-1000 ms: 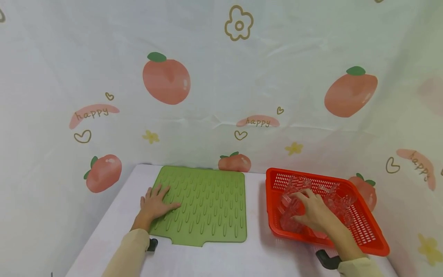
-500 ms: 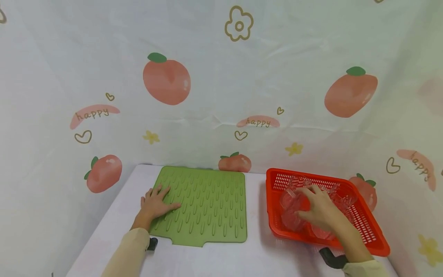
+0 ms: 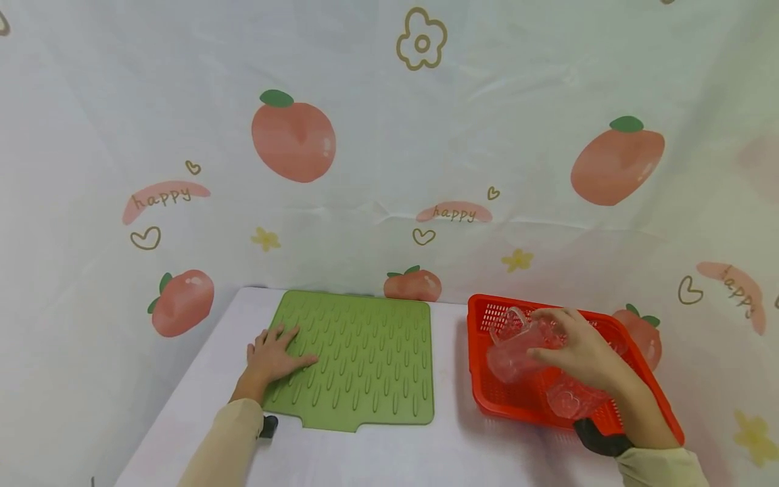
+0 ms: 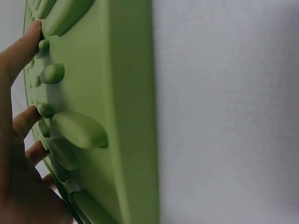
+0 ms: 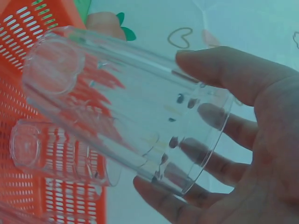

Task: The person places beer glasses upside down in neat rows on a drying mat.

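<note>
The right hand (image 3: 585, 350) is gripping a tilted cup (image 3: 514, 357) over the basket (image 3: 508, 412), and the left hand (image 3: 272, 358) is resting, widely spread, on the mat (image 3: 371, 358).

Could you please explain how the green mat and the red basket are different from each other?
The mat is green, the basket red. The mat is flat with raised ridges; the basket is deeper, with slotted walls. The left hand rests on the mat, while the basket holds clear cups and the right hand grips a tilted cup there. Both stand on the table.
</note>
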A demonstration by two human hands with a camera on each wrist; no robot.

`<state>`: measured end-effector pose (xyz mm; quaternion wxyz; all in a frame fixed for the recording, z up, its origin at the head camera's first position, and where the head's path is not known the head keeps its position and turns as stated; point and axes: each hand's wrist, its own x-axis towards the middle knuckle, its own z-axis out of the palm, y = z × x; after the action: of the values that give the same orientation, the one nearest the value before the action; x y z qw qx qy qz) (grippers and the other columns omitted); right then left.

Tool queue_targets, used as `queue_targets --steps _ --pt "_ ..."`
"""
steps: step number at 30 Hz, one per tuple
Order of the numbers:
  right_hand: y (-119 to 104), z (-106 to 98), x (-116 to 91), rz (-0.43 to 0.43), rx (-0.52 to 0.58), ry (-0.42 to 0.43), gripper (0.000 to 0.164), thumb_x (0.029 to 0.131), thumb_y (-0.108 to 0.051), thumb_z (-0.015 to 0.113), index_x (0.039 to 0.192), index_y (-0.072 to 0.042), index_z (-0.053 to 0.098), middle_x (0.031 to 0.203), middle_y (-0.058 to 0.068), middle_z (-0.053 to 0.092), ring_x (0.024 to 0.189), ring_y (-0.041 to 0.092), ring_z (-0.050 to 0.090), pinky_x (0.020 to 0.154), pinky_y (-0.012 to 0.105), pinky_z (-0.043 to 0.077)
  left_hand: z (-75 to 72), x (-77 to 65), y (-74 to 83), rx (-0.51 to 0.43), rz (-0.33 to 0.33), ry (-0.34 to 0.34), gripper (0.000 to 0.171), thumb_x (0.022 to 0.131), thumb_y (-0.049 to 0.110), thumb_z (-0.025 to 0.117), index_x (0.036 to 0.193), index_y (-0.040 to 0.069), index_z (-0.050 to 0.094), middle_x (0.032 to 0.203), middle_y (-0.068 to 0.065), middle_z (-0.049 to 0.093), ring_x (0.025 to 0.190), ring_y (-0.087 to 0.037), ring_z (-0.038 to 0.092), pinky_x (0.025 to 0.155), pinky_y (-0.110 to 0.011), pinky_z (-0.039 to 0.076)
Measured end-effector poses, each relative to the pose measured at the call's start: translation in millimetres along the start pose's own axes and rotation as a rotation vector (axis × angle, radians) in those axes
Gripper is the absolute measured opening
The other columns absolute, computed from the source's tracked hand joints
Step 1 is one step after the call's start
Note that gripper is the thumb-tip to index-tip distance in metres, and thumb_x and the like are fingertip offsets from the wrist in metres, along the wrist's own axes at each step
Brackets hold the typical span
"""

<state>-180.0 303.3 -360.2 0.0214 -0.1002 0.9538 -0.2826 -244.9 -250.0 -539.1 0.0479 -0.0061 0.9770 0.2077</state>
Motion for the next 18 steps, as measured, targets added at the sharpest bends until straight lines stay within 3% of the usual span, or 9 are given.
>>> queue_targets --steps 6,18 --pt "5.7 -1.3 3.0 0.003 0.072 0.037 0.07 0.09 -0.041 0.078 0.145 -0.009 0.049 0.145 0.021 0.046 0.127 0.044 0.048 0.083 0.052 0.061 1.7 1.0 -0.4 0.002 -0.002 -0.006 0.101 0.082 0.073 0.066 0.159 0.014 0.037 0.164 -0.027 0.026 0.149 -0.06 0.017 0.112 -0.081 0.016" --pt "11.2 10.5 12.0 0.055 0.316 0.071 0.07 0.095 -0.044 0.07 0.152 -0.018 0.04 0.146 0.013 0.049 0.123 0.031 0.052 0.081 0.032 0.059 -2.3 -0.9 1.7 -0.003 -0.01 -0.012 0.1 0.083 0.072 0.067 0.158 0.013 0.038 0.164 -0.027 0.026 0.149 -0.06 0.016 0.112 -0.081 0.016"
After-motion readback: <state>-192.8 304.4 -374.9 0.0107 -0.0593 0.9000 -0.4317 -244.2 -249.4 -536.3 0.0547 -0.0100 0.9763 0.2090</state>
